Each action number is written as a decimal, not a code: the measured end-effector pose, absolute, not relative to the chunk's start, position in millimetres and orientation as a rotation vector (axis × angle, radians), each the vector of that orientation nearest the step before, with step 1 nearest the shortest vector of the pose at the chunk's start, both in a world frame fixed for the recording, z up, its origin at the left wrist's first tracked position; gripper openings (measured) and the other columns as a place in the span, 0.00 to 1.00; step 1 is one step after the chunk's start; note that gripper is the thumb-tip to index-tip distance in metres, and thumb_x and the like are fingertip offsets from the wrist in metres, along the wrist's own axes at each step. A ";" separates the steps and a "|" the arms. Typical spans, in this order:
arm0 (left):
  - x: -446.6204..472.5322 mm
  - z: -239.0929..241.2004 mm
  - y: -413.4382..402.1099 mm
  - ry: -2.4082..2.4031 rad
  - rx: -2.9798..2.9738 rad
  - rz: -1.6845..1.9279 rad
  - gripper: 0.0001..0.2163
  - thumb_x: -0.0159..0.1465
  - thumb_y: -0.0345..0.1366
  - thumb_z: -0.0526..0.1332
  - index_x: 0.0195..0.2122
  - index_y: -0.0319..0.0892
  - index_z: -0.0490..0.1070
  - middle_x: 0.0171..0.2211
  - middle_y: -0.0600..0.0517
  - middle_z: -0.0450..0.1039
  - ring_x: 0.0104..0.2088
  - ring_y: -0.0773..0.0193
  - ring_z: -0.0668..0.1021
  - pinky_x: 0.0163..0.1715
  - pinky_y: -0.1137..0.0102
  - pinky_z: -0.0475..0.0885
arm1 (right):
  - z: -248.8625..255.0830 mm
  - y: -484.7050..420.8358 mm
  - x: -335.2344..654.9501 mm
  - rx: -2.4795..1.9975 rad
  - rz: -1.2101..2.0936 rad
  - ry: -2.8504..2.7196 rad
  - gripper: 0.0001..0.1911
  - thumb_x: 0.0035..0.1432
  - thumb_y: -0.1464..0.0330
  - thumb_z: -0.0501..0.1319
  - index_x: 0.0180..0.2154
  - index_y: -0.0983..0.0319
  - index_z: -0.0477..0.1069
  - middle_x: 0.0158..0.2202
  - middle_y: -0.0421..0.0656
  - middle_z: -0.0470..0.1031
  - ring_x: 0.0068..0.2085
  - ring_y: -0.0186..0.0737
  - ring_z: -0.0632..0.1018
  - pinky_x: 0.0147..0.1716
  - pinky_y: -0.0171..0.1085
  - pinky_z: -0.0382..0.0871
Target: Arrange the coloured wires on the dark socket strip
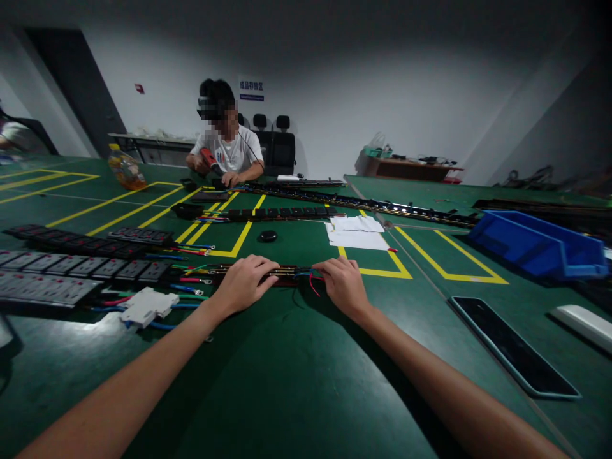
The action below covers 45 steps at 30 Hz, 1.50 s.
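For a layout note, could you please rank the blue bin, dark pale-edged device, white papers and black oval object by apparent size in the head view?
1. Blue bin
2. Dark pale-edged device
3. White papers
4. Black oval object
The device lies nearest the camera, so it may look enlarged.

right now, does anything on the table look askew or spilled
No spill shows. The white papers beyond the right hand overlap unevenly, looking slightly askew. The bottle at left seems to lean, but the door behind leans likewise, so that may be lens distortion.
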<state>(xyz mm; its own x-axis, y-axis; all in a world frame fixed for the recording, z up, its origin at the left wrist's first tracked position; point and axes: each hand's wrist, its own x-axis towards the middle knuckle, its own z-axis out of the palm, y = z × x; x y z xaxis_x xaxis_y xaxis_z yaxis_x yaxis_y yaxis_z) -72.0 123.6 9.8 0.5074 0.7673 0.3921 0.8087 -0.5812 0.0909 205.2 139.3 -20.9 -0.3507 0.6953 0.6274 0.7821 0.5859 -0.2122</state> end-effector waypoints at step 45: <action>-70.7 9.0 123.0 -1.375 -2.645 -0.606 0.14 0.73 0.42 0.57 0.54 0.45 0.74 0.51 0.47 0.77 0.48 0.55 0.77 0.47 0.58 0.72 | -16.7 138.1 205.7 -1.216 -0.204 -2.158 0.18 0.65 0.79 0.55 0.43 0.56 0.81 0.36 0.44 0.81 0.40 0.46 0.71 0.39 0.44 0.56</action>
<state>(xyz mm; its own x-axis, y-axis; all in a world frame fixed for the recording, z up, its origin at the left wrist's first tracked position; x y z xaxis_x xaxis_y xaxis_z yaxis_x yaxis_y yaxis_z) -70.7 123.0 9.0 0.5134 0.7642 0.3905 0.8037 -0.5877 0.0935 205.7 138.1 -16.7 -0.3632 0.7112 0.6019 0.8112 0.5591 -0.1712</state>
